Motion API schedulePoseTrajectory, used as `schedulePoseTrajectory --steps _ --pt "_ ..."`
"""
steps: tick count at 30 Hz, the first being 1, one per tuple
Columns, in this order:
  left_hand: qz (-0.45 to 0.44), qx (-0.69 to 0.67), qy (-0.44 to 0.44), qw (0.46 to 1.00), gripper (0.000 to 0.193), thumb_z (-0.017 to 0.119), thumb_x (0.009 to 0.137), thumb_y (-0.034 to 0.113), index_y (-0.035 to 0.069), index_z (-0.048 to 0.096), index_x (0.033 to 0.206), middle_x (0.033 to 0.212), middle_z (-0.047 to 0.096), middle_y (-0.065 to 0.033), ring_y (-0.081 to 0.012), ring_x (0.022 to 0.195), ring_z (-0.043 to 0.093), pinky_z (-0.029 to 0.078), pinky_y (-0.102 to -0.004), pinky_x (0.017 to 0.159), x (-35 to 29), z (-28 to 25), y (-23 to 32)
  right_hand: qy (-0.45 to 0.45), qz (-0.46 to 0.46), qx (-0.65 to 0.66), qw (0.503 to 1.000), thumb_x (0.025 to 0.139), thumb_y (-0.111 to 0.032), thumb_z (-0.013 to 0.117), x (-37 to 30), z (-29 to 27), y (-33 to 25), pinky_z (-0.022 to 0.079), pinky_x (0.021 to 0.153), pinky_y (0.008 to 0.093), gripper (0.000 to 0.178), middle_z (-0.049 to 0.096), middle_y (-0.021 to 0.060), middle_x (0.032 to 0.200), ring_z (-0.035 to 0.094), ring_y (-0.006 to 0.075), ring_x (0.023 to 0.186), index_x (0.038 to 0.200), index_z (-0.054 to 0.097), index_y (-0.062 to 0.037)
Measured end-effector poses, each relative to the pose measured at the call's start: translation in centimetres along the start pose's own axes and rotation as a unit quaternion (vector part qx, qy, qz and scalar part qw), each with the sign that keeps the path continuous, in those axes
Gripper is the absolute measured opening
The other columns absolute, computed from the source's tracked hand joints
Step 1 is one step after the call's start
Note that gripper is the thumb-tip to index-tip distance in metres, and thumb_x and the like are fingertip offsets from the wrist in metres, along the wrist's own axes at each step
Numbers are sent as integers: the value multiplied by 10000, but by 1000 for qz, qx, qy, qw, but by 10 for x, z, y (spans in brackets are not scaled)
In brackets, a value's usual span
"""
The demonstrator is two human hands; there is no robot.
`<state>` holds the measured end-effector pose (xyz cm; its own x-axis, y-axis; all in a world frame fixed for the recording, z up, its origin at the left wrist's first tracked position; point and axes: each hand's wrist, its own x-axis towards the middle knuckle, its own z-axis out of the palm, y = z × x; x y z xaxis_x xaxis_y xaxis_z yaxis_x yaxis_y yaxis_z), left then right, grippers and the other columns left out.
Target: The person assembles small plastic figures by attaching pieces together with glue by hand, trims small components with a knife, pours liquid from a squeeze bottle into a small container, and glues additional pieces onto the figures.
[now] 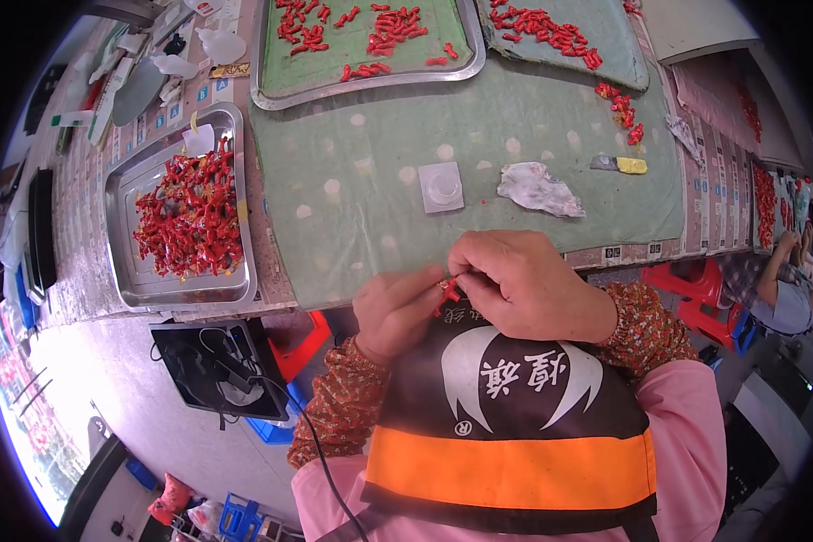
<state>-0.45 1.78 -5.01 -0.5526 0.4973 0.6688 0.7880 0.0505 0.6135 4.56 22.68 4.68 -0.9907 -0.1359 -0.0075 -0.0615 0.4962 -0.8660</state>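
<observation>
Near the table's front edge, my left hand [394, 313] and my right hand [518, 285] meet over my dark apron [443, 370]. Between their fingertips is a small glossy red piece [448, 288], pinched from both sides; the fingers cover most of it, so its exact kind cannot be made out. Ahead of my hands, a small square pale dish [441, 188] sits on the green cloth [334, 226]. To its right lie a crumpled whitish rag [540, 189] and a small yellow-and-grey item [625, 164].
A metal tray [117, 262] heaped with red pieces [190, 217] stands at left. Two green-lined trays [370, 88] [569, 68] hold more at the back. Loose red pieces [621, 108] lie at back right. White bottles [221, 43] stand far left. Another person's arm [775, 262] shows at right.
</observation>
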Motion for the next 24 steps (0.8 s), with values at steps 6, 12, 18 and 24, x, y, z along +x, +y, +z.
schedulePoseTrajectory --steps 6,12,18,24 --pt "32 -4 -35 999 267 798 754 47 103 713 1001 1109 765 -88 -222 812 722 546 -315 659 2 -3 -2 -36 -21 -16 999 838 17 673 2 -5 0 482 624 451 161 617 142 788 634 376 717 931 552 -33" --pt "44 5 -47 998 258 791 753 44 80 714 996 1112 762 -119 -219 800 727 540 -315 659 2 -2 -3 -52 19 4 998 835 19 659 1 -2 6 475 621 450 151 606 152 776 631 378 719 919 542 -26" --pt "51 3 -56 997 240 789 764 37 63 718 992 1108 761 -134 -222 805 734 540 -314 659 0 -3 -5 -47 21 5 999 823 34 649 1 2 7 475 624 448 153 606 156 779 630 387 726 908 535 -24" --pt "57 -3 -58 997 236 793 772 32 52 715 994 1107 757 -143 -221 807 734 541 -314 663 -2 -2 -7 -56 36 13 998 817 43 649 1 3 8 477 625 445 160 606 159 782 631 387 727 909 535 -22"
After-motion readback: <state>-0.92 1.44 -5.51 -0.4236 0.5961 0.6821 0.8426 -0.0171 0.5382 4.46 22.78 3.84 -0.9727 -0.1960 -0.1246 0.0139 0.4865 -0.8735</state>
